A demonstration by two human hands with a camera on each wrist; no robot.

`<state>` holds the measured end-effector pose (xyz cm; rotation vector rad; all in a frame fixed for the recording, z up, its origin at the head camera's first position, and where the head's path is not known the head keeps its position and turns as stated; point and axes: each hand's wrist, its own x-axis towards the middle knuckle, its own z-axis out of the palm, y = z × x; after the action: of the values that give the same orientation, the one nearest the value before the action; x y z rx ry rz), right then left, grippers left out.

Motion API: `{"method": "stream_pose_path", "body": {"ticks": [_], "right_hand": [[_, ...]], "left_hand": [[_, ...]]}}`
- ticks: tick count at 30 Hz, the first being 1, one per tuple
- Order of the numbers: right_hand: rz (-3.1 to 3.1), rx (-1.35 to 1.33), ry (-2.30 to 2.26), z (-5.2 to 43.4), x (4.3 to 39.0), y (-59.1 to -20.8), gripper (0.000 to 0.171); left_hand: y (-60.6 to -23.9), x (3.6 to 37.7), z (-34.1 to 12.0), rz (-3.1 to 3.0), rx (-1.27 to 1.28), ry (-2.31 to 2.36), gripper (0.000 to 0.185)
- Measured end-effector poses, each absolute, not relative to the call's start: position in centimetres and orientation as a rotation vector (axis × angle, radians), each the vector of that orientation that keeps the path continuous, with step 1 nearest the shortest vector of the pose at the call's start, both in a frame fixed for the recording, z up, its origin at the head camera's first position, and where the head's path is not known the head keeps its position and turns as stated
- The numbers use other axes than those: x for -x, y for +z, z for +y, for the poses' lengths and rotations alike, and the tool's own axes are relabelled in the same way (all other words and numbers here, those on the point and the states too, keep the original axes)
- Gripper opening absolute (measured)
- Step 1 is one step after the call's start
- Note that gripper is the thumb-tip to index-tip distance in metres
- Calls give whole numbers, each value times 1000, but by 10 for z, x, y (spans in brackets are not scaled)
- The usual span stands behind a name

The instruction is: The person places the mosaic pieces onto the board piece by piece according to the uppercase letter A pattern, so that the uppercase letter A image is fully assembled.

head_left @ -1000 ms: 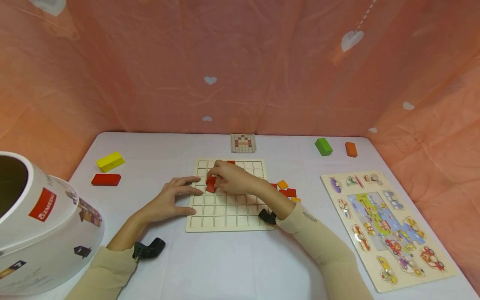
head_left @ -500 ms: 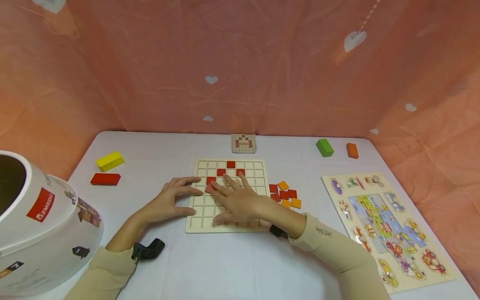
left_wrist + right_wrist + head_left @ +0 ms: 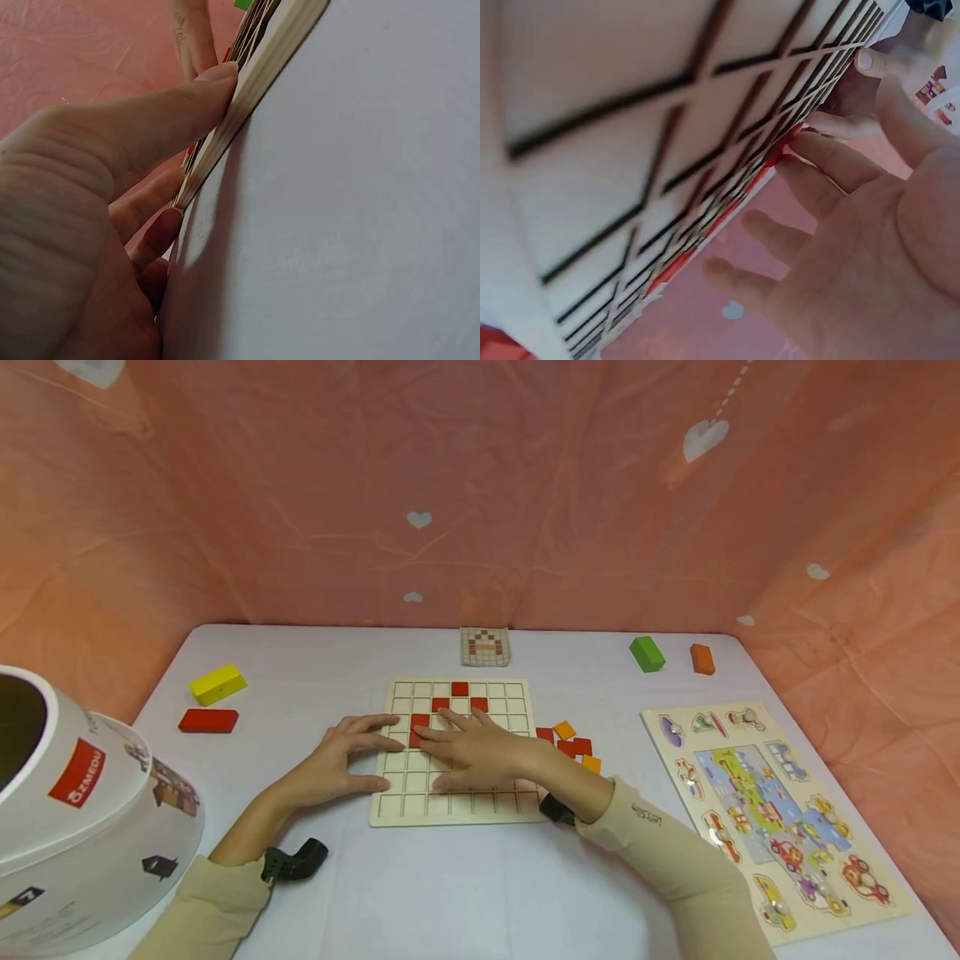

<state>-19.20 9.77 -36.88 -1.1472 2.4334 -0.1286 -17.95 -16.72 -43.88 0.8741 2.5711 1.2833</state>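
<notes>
Grid board: lies flat on a white table, right under and between the fingers, with little squares all over. Left hand: rests at the left edge of the board, with the thumb wide apart from the other fingers and only a soft bend in them. Touches the wooden edge with the thumb tip and some fingertips, as seen up close at the left wrist, and does not squeeze. Right hand: lies over the middle of the board, with the fingers spread out, nearly straight and pointing left. Touches a red tile with fingertips, just on top, and does not pinch. At the right wrist, shows two fingertips at the red and two more a bit away from the board. Sits, that tile, in the fourth row down, near the left fingertips too. Above it on the board, four more red tiles: one touching it, then two with a square between, then one in the top row. Beside the right edge of the board, near the right wrist, a small heap of loose red and orange tiles. Past the top edge, a little picture card. Farther right, a puzzle board; far left, a big white bucket.
</notes>
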Motion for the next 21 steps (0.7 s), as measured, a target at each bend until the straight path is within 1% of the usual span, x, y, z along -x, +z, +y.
{"method": "stream_pose_path", "body": {"ticks": [8, 12, 15, 21], "right_hand": [[2389, 1127, -292, 122, 188, -370, 88], [2384, 1122, -341, 127, 186, -370, 95], [2381, 1154, -342, 122, 185, -371, 96], [2372, 1176, -301, 112, 184, -373, 93]], "left_hand": [[-437, 179, -167, 2586, -871, 1271, 44], [-437, 179, -167, 2594, -858, 1265, 43], [-437, 179, -167, 2594, -857, 1264, 43], [-437, 180, -167, 2576, -858, 1270, 43]]}}
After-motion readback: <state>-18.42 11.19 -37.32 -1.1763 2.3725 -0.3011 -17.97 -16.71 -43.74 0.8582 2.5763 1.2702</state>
